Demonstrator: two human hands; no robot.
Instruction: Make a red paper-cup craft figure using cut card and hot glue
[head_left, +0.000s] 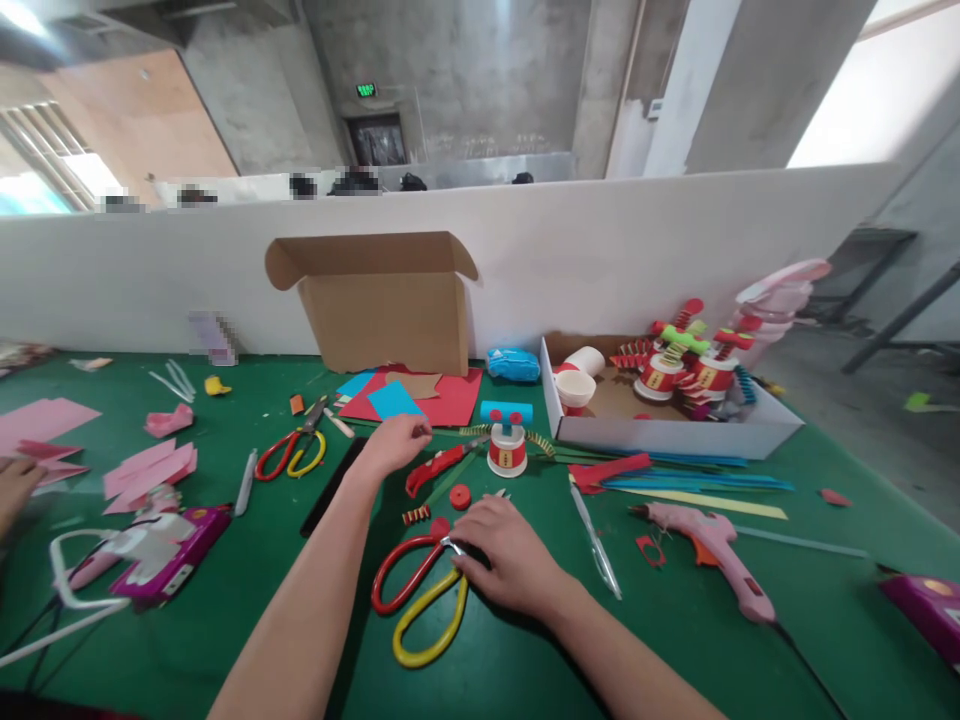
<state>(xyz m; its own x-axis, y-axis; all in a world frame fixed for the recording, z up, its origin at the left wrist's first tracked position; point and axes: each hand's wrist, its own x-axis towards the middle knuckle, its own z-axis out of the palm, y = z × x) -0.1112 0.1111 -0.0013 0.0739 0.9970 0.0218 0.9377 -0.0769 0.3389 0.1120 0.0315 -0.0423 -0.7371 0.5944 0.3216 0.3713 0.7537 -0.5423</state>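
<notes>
My right hand (504, 553) lies on the blade end of the red and yellow scissors (416, 600) on the green table, fingers curled over them. My left hand (395, 441) reaches forward with its fingers pinched together just below the blue paper sheet (391, 399), which lies on the red paper (450, 395). What the left fingers pinch, if anything, is hidden. A red utility knife (437, 467), a small red disc (460, 496) and a paper-cup figure (507, 447) with folded paper arms sit between my hands.
An open cardboard box (386, 300) stands at the back; a white tray (667, 432) of finished cup figures is at right. A pink glue gun (712, 545), paper strips (697, 484), second scissors (294, 452) and pink paper (146, 470) lie around. Another person's hand (15, 487) is at far left.
</notes>
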